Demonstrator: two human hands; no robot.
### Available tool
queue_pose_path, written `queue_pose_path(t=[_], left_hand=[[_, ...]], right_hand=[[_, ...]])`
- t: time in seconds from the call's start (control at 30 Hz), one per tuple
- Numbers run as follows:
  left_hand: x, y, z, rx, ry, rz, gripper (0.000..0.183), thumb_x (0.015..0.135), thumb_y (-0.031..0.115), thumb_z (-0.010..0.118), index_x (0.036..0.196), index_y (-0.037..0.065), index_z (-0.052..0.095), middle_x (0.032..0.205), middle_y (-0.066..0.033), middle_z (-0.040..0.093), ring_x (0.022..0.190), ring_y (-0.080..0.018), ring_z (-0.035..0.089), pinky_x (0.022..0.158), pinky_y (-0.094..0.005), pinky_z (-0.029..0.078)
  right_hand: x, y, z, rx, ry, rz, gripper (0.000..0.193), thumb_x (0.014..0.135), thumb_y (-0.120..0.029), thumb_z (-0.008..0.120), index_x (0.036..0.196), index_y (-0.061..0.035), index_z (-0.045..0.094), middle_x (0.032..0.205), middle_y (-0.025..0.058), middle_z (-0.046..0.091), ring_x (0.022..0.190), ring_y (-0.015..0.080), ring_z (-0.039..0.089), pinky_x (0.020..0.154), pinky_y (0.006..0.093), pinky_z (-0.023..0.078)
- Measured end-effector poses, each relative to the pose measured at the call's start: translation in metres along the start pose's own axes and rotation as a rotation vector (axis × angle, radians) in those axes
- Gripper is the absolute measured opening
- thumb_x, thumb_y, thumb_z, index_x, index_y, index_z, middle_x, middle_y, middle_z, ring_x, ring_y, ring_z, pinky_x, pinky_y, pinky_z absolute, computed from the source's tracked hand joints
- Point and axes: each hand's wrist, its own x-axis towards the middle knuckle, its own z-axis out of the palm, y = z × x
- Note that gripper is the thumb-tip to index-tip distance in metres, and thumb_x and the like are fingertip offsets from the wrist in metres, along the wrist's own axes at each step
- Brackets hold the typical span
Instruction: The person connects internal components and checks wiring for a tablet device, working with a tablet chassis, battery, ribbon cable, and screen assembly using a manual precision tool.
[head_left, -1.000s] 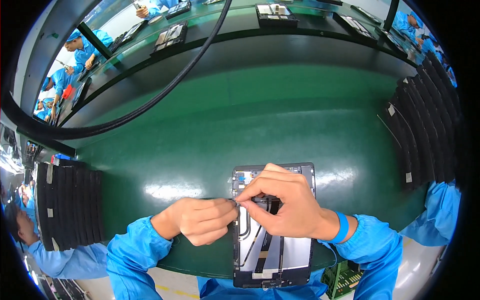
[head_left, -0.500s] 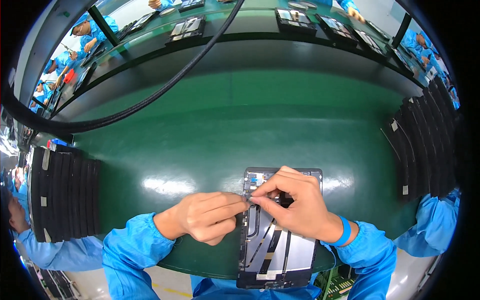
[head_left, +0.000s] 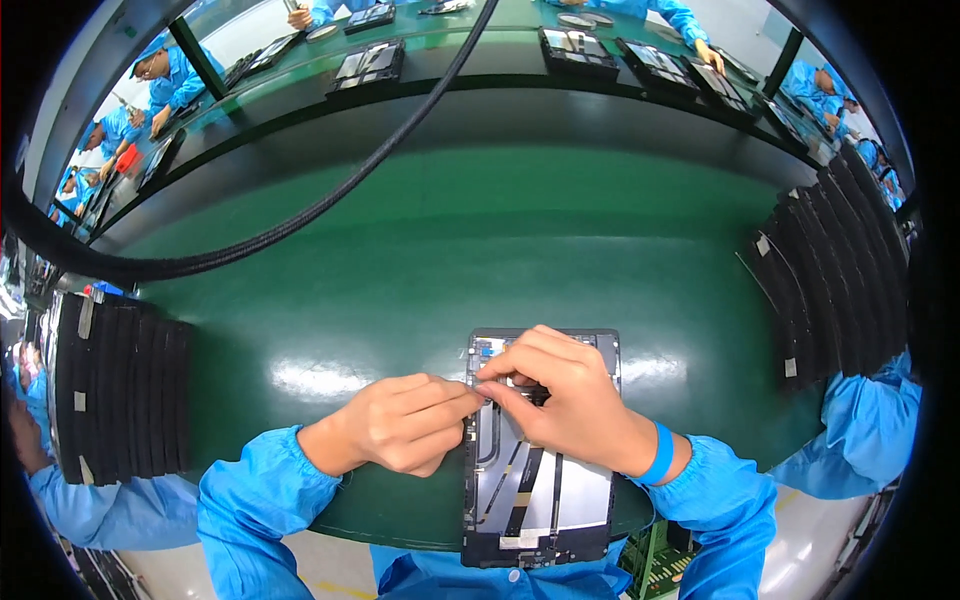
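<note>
An opened tablet [head_left: 584, 490] lies at the table's near edge, its silver inner panel, dark ribbon cables and small boards exposed. My right hand [head_left: 572, 395] reaches across its upper half, thumb and fingertips pinched together near the upper left edge. My left hand [head_left: 405, 425] comes from the left, fingers curled, its fingertips meeting those of the right at that same edge. Whatever sits between the fingertips is too small and covered to make out. Part of the tablet's upper interior is hidden behind my right hand. A blue band [head_left: 660, 455] circles my right wrist.
Stacks of black slabs stand at the left [head_left: 120, 390] and the right [head_left: 835, 270]. A thick black cable [head_left: 330, 200] arcs over the green table [head_left: 450, 270]. Beyond, a raised green bench [head_left: 480, 55] carries several opened tablets [head_left: 368, 63], with co-workers in blue around it.
The whole view has shifted slightly, so the tablet and hands appear a little further left. My fingertips stay pinched at the tablet's edge. A co-worker's hand has come down onto a far tablet.
</note>
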Motion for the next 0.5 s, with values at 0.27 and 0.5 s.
queue_pose_path(t=[0.27,0.5], left_hand=[[0.011,0.003,-0.01,0.093,-0.083,-0.032,0.018,0.069,0.013,0.07,0.083,0.002,0.067,0.111,-0.0176,0.078,0.096,-0.0306,0.077,0.081,-0.0411,0.062],[-0.003,0.039,0.0,-0.027,0.072,-0.065,0.026,0.077,0.021,0.069,0.101,0.011,0.073,0.127,-0.0104,0.079,0.113,-0.0324,0.07,0.101,-0.0528,0.056]], right_hand=[[-0.003,-0.007,-0.006,0.073,0.188,-0.019,0.043,0.089,0.002,0.087,0.13,-0.0069,0.076,0.134,0.0153,0.065,0.087,0.0184,0.069,0.072,0.0321,0.059],[-0.015,0.013,-0.038,-0.229,0.419,-0.293,0.041,0.087,0.008,0.083,0.126,-0.0064,0.077,0.134,0.0161,0.067,0.09,0.0202,0.075,0.074,0.0322,0.065]])
